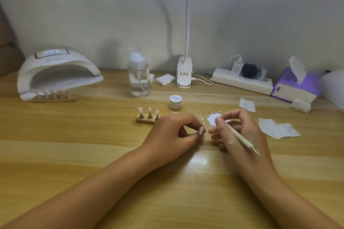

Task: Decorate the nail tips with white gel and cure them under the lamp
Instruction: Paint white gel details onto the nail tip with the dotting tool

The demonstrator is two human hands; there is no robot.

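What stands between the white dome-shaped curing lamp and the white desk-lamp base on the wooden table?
In the head view, a clear plastic pump bottle and a small white rectangular pad lie there.

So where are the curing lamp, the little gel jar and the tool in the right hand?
curing lamp (55, 62), head view, on its white arched shell.
gel jar (175, 98), head view, on its printed lid.
tool (241, 138), head view, midway along its pale shaft.
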